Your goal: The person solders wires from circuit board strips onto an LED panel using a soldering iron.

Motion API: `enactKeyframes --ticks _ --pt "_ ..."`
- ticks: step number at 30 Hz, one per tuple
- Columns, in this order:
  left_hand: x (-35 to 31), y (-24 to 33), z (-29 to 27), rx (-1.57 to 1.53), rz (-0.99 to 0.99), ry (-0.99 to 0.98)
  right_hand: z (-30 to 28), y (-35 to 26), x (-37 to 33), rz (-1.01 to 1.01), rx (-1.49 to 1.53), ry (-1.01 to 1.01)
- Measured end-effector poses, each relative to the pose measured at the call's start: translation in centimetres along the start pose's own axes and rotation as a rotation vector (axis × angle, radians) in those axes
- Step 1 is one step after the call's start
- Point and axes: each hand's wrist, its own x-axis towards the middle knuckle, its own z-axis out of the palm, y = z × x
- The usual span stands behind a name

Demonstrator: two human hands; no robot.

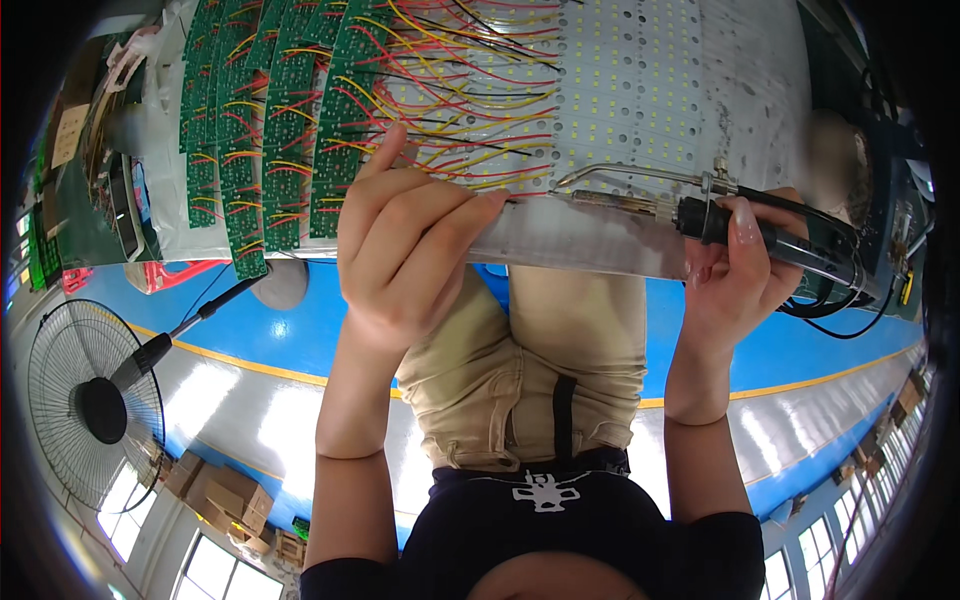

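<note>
Wires [480,95]: red, yellow, black; upper centre.
Left hand [400,240]: pinched onto red wire [532,195].
Right hand [735,275]: wrapped round soldering iron [706,219].

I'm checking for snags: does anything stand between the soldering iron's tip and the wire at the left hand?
Only the bent metal tube on the soldering iron comes close, its end near the tip. Nothing else visible stands before the wire at the left hand.

Green boards [335,150], wires [470,97] in 3 colours
The wires are coloured red, yellow and black; the pale panel [648,100] is dotted yellow; the tool handle [705,221] is coloured black; the floor [225,318] is painted blue.
</note>
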Motion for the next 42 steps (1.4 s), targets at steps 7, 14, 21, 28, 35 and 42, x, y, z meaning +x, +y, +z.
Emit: enactKeyframes --ticks 7,14,21,28,35,42 --pt "0.1 0.0 -0.2 -0.01 -0.006 -0.013 0.3 0.1 0.0 -0.112 -0.037 -0.01" --pt "0.1 -0.1 -0.3 0.001 0.004 -0.023 -0.1 0.5 -0.1 -0.114 -0.064 0.032" --pt "-0.2 -0.1 0.0 -0.019 -0.008 -0.01 0.2 0.6 -0.1 -0.071 -0.033 0.099" --pt "0.2 -0.3 -0.2 -0.029 0.027 0.001 0.1 0.1 1.0 -0.03 0.176 0.078" --pt "0.1 0.1 -0.6 -0.036 -0.017 0.012 0.4 0.2 1.5 0.075 0.36 0.137" --pt "2.5 0.4 -5.3 0.253 -0.374 0.149 0.0 0.3 1.8 0.158 0.433 0.07"
